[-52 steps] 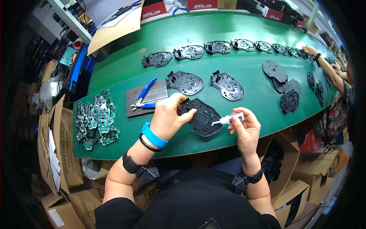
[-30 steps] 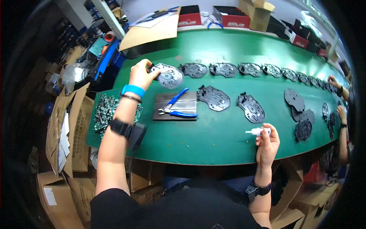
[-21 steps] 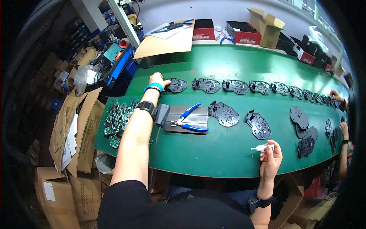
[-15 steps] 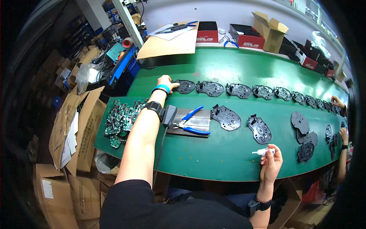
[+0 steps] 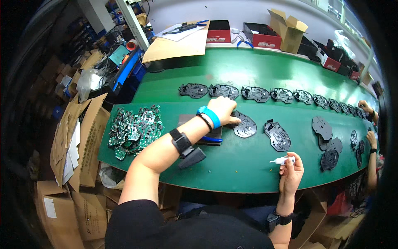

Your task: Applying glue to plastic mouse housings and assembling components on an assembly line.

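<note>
My left hand (image 5: 224,111) reaches across to a black plastic mouse base (image 5: 246,126), its thumb and fingers closed at the left end, which they partly hide. Held in the fingers of my right hand (image 5: 291,173) is a small white dropper bottle (image 5: 282,160), its thin nozzle pointing left. Just beyond that bottle lies a second mouse base (image 5: 277,136). Under my left forearm, a blue-handled side cutter (image 5: 212,140) on a dark flat block (image 5: 187,119) is mostly covered. Farther back runs a row of similar mouse bases (image 5: 256,94).
Green circuit boards (image 5: 134,130) are heaped at the left of the green table (image 5: 199,168). More black parts (image 5: 323,128) lie to the right, near a co-worker's hands (image 5: 372,139). Red-and-black boxes (image 5: 265,39) line the back; cardboard (image 5: 89,143) stands left.
My left hand has left the end of the back row and come nearer and rightward to the mouse base. My right hand still holds the bottle. The view has shifted slightly.
</note>
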